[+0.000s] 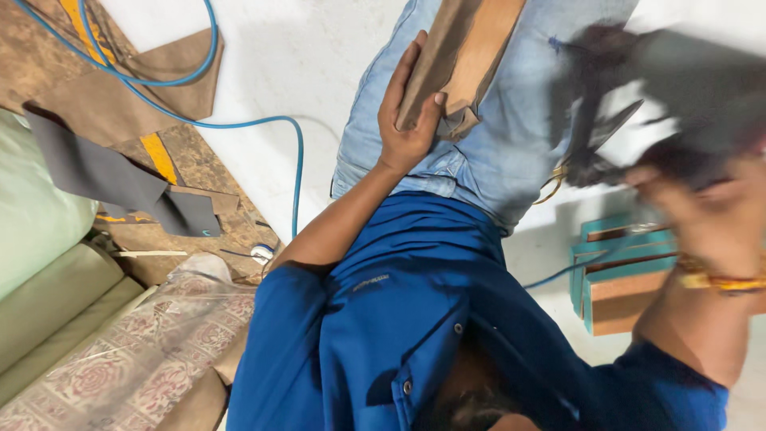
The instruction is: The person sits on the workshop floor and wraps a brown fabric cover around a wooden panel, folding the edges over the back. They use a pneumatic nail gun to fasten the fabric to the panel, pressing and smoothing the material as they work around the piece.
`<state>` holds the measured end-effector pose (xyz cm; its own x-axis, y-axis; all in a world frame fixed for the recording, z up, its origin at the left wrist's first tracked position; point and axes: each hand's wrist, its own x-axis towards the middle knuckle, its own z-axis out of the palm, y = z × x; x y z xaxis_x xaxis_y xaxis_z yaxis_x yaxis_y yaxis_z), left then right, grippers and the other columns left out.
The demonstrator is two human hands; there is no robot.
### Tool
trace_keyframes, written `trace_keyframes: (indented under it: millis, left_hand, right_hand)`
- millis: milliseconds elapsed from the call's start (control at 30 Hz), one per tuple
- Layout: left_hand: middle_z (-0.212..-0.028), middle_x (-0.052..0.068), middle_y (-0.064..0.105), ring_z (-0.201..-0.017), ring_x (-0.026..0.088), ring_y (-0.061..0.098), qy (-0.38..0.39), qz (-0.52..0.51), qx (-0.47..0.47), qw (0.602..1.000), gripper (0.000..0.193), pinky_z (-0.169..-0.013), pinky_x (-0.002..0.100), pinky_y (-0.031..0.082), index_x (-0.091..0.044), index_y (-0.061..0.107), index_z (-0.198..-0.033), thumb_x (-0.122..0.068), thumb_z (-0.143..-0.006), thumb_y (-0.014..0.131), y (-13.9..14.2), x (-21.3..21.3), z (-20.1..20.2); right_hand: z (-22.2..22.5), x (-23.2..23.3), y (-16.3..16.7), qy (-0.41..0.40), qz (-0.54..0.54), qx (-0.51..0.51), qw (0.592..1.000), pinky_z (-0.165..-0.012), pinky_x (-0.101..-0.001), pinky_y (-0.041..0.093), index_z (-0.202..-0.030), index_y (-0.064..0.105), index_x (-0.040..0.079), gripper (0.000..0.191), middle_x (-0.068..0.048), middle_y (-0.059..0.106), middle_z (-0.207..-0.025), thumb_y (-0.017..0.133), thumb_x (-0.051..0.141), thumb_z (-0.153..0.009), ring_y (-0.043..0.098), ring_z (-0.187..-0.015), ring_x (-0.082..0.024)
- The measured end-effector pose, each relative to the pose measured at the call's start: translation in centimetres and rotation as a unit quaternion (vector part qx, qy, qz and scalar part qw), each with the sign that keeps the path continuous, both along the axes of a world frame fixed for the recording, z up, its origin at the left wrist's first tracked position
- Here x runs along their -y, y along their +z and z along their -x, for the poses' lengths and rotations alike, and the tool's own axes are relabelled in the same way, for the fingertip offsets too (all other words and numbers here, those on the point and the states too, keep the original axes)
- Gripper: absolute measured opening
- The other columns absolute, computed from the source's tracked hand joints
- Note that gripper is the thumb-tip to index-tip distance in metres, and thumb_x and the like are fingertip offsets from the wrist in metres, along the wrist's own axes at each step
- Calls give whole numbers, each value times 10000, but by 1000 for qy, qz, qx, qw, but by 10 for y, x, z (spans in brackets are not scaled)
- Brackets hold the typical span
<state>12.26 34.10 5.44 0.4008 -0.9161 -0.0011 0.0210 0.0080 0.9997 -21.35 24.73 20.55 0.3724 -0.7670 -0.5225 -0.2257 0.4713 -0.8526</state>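
The long brown wooden piece wrapped in tan fabric (461,56) lies along my thigh, on the pale blue denim of my jeans (511,152). My left hand (407,120) is closed around its near end, fingers over one edge and thumb pressed on the face. My right hand (710,215) is raised at the side and smeared by motion; it seems to hold a dark blurred tool (638,104), but I cannot tell how firmly it grips. A yellow and red thread band (722,279) circles that wrist. Below it stands a small teal-edged wooden box (618,279) on the white floor (279,56). A blue hose (191,80) curls across brown boards (199,160) with grey fabric pieces (96,172). A clear plastic-wrapped floral patterned roll (152,351) lies beside pale green cushions (40,239).
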Motion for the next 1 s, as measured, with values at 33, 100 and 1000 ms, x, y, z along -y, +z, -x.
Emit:
trace_keyframes:
  millis: [33, 100, 1000]
  left_hand:
    - [-1629, 147, 417, -1512, 221, 442, -1, 4, -1, 1000, 636, -1262, 318, 388, -13, 331, -1631, -85, -1075, 632, -2, 0, 0]
    - [-1648, 143, 391, -1537, 226, 416, -4, 11, -1, 1000, 647, -1278, 327, 382, -23, 307, -1645, -103, -1090, 632, -5, 0, -1]
    - [-1696, 115, 289, -1601, 255, 290, -86, 46, 53, 994, 745, -1336, 379, 262, -105, 303, -1659, -85, -994, 638, 4, 5, -22]
  right_hand:
    - [-26, -5, 8, 28, -5, 30, 999, -719, -236, 520, -1089, 640, 87, 322, 13, 684, -952, 696, 56, -774, 650, -830, -85]
    - [-73, -8, 9, 135, 71, -46, 987, -694, -241, 503, -1062, 658, 68, 230, 1, 672, -909, 745, 66, -849, 628, -770, -69]
    - [-92, -13, -7, 152, 126, -124, 973, -643, -273, 482, -931, 687, 34, 70, -3, 662, -757, 748, 65, -941, 591, -693, -86]
